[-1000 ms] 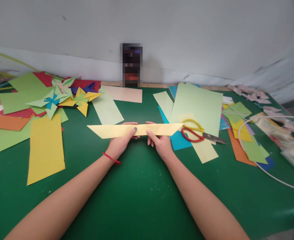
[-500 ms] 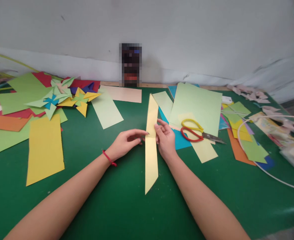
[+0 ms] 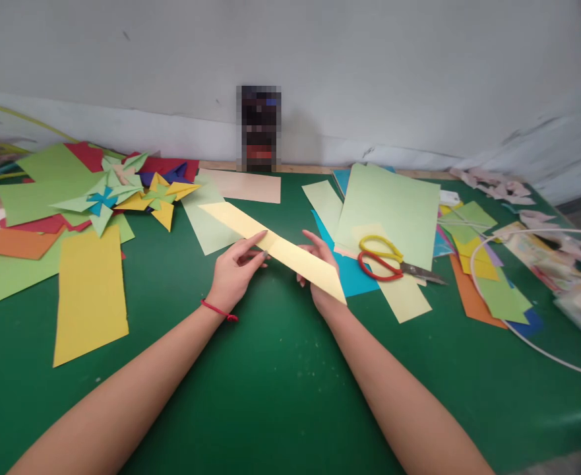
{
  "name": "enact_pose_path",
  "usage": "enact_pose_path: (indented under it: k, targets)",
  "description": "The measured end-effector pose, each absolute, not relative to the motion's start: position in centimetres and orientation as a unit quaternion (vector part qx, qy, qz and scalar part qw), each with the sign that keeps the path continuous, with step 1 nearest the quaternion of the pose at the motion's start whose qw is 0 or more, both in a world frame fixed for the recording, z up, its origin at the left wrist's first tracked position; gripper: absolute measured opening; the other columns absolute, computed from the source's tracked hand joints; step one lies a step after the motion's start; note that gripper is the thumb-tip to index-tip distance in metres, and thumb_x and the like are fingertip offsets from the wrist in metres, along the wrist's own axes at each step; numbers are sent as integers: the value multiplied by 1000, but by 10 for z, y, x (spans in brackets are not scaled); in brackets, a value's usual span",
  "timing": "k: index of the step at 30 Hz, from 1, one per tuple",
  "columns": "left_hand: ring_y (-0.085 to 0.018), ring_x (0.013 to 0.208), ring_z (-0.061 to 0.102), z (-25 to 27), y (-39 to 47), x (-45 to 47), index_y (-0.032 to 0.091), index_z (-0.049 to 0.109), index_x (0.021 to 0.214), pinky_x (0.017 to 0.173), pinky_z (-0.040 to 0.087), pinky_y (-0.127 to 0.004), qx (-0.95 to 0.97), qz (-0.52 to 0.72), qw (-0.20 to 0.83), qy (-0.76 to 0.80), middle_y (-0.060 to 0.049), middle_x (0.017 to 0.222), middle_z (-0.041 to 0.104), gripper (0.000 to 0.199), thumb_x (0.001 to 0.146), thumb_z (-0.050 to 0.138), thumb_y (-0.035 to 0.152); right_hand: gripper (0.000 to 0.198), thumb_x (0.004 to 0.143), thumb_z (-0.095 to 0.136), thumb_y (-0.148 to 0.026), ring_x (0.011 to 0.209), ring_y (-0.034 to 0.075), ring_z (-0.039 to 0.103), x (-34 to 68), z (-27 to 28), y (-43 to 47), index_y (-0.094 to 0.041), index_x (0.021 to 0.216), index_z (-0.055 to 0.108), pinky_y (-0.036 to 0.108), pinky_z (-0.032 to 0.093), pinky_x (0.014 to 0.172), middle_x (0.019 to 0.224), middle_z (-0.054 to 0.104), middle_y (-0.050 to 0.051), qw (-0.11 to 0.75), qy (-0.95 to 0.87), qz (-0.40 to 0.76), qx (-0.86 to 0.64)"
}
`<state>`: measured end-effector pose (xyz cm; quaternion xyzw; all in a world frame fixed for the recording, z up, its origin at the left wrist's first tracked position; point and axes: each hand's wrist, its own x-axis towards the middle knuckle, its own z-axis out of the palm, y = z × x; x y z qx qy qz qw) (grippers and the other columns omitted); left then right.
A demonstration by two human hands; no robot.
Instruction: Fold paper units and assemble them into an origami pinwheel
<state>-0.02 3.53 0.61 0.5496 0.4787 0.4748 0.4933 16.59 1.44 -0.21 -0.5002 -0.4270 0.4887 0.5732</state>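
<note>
A folded pale yellow paper strip [image 3: 303, 261] with slanted ends is held slantwise above the green table, its upper left end over a pale green sheet. My left hand [image 3: 235, 272], with a red cord on the wrist, pinches the strip's lower edge near the middle between thumb and fingers. Behind the right half of the strip is my right hand [image 3: 320, 249], its fingers spread and the index finger stretched up past the paper. The strip crosses in front of this palm and hides the thumb; whether the palm touches it I cannot tell.
Scissors [image 3: 382, 259] with yellow and red handles lie on papers at the right. A yellow sheet [image 3: 91, 300] lies at the left, below folded paper stars [image 3: 159, 196]. A white cable [image 3: 483, 290] loops at the far right. A blurred upright object [image 3: 259, 128] leans on the wall.
The strip has turned from upright to slanting down to the right. My left hand has closed on it near the middle, and my right hand's fingers have opened out behind it.
</note>
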Motion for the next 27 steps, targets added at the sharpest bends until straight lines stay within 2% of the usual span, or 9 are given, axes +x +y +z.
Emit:
enact_pose_path:
  k: [3, 5, 8, 11, 15, 19, 22, 24, 27]
  targets:
    - [-15, 83, 61, 5, 36, -1, 22, 60, 114, 75, 55, -32, 573, 477, 473, 470, -5, 107, 60, 39, 75, 59, 27, 42, 84, 46, -40, 38, 7, 43, 166, -1, 13, -23, 123, 46, 19, 34, 37, 55, 54, -5, 541, -465, 482, -509]
    - [-17, 89, 60, 5, 35, -1, 22, 60, 113, 79, 54, -33, 591, 468, 464, 466, -5, 110, 59, 38, 75, 58, 23, 41, 85, 45, -40, 37, 7, 41, 166, -1, 13, -21, 122, 48, 19, 34, 37, 46, 48, -7, 534, -472, 483, -508]
    - [-17, 95, 58, 4, 35, -1, 21, 61, 107, 85, 50, -34, 600, 466, 460, 459, -5, 112, 58, 33, 74, 57, 18, 35, 82, 50, -38, 41, 7, 45, 165, -3, 14, -21, 112, 54, 20, 35, 38, 64, 61, -2, 560, -443, 495, -495]
    - [-16, 90, 57, 5, 36, -1, 19, 61, 92, 84, 48, -32, 571, 487, 478, 456, -3, 102, 59, 21, 71, 57, 17, 30, 81, 53, -36, 47, 5, 49, 165, -2, 14, -21, 107, 56, 19, 38, 42, 86, 66, 2, 562, -433, 510, -486]
    - [-12, 67, 52, 10, 36, -4, 19, 53, 72, 61, 46, -24, 522, 473, 580, 410, 1, 73, 53, 10, 64, 56, 13, 34, 87, 42, -46, 42, 7, 46, 163, 1, 11, -20, 106, 53, 19, 34, 39, 70, 65, 0, 554, -426, 519, -492]
    - [-10, 52, 40, 19, 32, -7, 18, 48, 62, 45, 32, -22, 514, 401, 671, 354, 2, 61, 45, 9, 55, 50, 13, 47, 88, 30, -55, 40, 8, 47, 162, 2, 9, -17, 83, 57, 21, 36, 40, 56, 62, 1, 525, -454, 541, -474]
    - [-11, 49, 40, 22, 30, -7, 18, 46, 55, 43, 29, -24, 499, 369, 710, 333, 0, 59, 48, 5, 52, 46, 14, 48, 86, 35, -57, 42, 9, 48, 163, 4, 6, -16, 73, 58, 22, 37, 41, 54, 59, 1, 502, -488, 531, -477]
    - [-13, 52, 44, 21, 29, -7, 18, 46, 51, 47, 33, -26, 513, 326, 733, 307, -1, 58, 52, 5, 53, 46, 13, 42, 83, 45, -54, 43, 9, 47, 163, 6, 5, -17, 68, 58, 22, 37, 42, 52, 56, -1, 487, -511, 512, -489]
    - [-15, 59, 52, 19, 28, -8, 17, 53, 52, 54, 39, -28, 527, 270, 760, 269, -3, 61, 57, 11, 58, 46, 11, 33, 77, 57, -47, 42, 8, 47, 165, 6, 3, -16, 73, 63, 22, 36, 40, 55, 57, -1, 466, -516, 520, -496]
